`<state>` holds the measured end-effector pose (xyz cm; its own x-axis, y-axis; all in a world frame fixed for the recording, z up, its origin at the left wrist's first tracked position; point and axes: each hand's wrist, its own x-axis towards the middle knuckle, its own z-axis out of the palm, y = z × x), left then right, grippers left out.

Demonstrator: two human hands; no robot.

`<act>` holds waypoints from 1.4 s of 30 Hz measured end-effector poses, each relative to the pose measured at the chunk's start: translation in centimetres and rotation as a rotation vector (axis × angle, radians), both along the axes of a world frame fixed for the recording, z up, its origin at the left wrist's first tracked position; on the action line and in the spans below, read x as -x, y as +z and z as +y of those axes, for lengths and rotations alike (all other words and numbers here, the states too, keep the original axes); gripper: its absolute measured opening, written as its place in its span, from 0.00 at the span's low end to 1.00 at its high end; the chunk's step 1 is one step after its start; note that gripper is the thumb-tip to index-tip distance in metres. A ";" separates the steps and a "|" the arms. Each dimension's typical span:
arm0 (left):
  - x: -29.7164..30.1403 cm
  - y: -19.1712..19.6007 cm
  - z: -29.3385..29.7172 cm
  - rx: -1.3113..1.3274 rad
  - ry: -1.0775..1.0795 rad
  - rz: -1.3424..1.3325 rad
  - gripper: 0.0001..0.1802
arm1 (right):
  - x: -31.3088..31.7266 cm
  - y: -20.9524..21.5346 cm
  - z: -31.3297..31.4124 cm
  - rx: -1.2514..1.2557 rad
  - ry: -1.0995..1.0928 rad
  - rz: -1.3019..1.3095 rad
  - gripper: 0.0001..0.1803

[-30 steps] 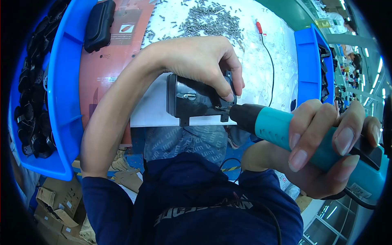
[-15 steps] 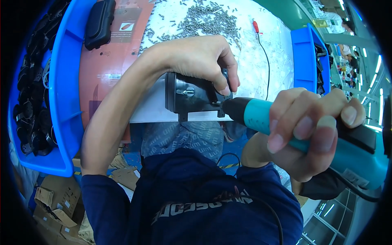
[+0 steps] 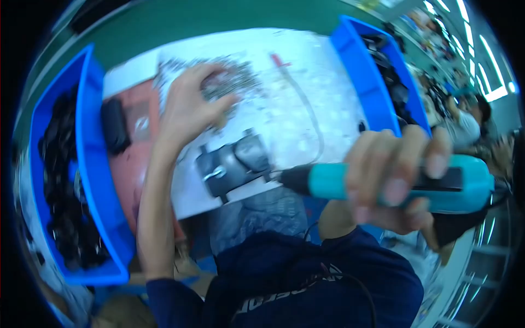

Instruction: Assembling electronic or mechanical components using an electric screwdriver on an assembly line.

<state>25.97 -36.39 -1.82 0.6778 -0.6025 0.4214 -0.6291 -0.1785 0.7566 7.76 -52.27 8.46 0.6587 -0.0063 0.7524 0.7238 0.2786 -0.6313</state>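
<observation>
- The right hand (image 3: 402, 175) is clenched around a teal electric screwdriver (image 3: 394, 183), its dark tip touching the small black part (image 3: 235, 164) that lies on the worktop (image 3: 328, 98) just left of it.
- The left hand (image 3: 191, 106) rests with loose fingers on the heap of small screws (image 3: 235, 82) beyond the part; whether it pinches one cannot be told.
- Nothing holds the part, so a push from the tip could probably slide or turn it.
- Fingers raking the heap might scatter screws toward the blue bin (image 3: 93, 180) at the left.

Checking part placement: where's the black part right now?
Head view, centre: the black part lies on the white mat, free of both hands, just below the left hand and at the tip of the screwdriver.
</observation>
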 end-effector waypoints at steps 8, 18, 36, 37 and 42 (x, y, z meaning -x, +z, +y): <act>-0.9 -1.3 -0.1 -0.149 0.183 0.234 0.08 | 1.2 -0.9 2.2 0.035 -0.272 0.219 0.20; -0.4 -1.1 -0.1 0.085 0.166 0.268 0.05 | 1.5 -0.1 1.5 -0.072 -0.390 0.216 0.21; 1.1 -0.2 0.1 0.258 -0.085 0.453 0.17 | -3.6 0.9 1.6 -0.148 -0.435 0.123 0.19; 1.4 -0.1 -0.1 0.294 -0.108 0.486 0.19 | -4.1 0.6 1.4 -0.119 -0.491 0.065 0.19; 2.0 0.4 -0.2 0.256 -0.169 0.529 0.17 | -5.3 0.4 1.3 -0.198 -0.528 0.000 0.19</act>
<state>23.97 -36.62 -1.39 0.7388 -0.6438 0.1994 -0.1600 0.1198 0.9798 13.06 -50.93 8.89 0.5280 -0.4758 0.7034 0.7971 -0.0081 -0.6038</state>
